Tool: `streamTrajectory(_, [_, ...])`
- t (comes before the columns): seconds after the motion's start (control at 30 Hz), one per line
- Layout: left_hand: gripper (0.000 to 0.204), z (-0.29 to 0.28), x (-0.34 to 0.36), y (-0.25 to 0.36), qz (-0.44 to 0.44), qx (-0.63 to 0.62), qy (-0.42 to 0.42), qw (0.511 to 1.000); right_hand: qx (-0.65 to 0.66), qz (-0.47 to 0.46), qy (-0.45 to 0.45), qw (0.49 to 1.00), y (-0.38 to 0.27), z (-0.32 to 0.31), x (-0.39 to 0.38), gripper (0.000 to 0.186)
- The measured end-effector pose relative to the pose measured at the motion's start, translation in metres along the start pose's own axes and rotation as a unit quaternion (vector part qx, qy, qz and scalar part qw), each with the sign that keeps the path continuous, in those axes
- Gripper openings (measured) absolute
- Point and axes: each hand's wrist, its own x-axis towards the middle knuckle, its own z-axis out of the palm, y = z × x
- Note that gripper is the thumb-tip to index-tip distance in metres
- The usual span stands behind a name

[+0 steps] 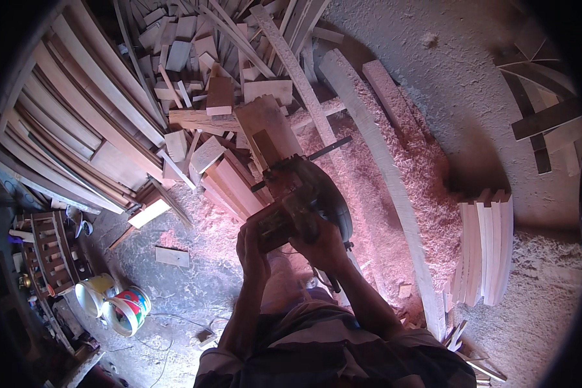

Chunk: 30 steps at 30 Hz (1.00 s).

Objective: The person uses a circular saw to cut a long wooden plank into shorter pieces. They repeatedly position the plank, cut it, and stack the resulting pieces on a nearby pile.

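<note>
A dark handheld circular saw (304,197) is in front of my body, held in both hands. My right hand (323,246) wraps round its rear handle. With fingers curled along the side of its motor housing, my left hand (255,249) steadies the saw. Beyond the saw's front edge lies a wide wooden board (257,116), with a small narrow block (266,149) on it. A thin dark bar (330,148) sticks out from the saw to the right. The saw hides its blade and the near part of the board, so I cannot tell whether the blade touches wood.
Offcuts (181,45) are heaped beyond the board, and long planks (90,90) lean at the left. Pinkish shavings (427,194) surround a long beam (388,161) on the right, near stacked pieces (485,249). Two buckets (128,310) and a cord (168,352) are at lower left.
</note>
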Motion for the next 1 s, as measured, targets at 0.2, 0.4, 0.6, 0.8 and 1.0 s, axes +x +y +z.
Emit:
streamTrajectory(0.2, [0.034, 0.007, 0.025, 0.006, 0.018, -0.004, 0.000, 1.000, 0.024, -0.001, 0.000, 1.000, -0.007, 0.001, 0.025, 0.053])
streamTrajectory(0.4, [0.034, 0.010, 0.040, 0.013, 0.029, -0.005, -0.011, 0.999, 0.026, -0.015, 0.011, 0.999, -0.017, 0.001, 0.038, 0.053])
streamTrajectory(0.6, [0.040, 0.009, 0.053, 0.016, 0.024, 0.011, 0.001, 1.000, -0.006, 0.007, -0.002, 1.000, -0.021, 0.003, 0.052, 0.061])
streamTrajectory(0.8, [0.046, 0.008, 0.067, 0.022, 0.001, -0.004, -0.020, 1.000, 0.013, -0.016, 0.008, 1.000, -0.023, 0.010, 0.067, 0.058])
streamTrajectory(1.0, [0.044, 0.019, 0.080, 0.034, -0.007, -0.015, -0.010, 1.000, -0.003, -0.025, 0.015, 1.000, -0.029, 0.015, 0.085, 0.056])
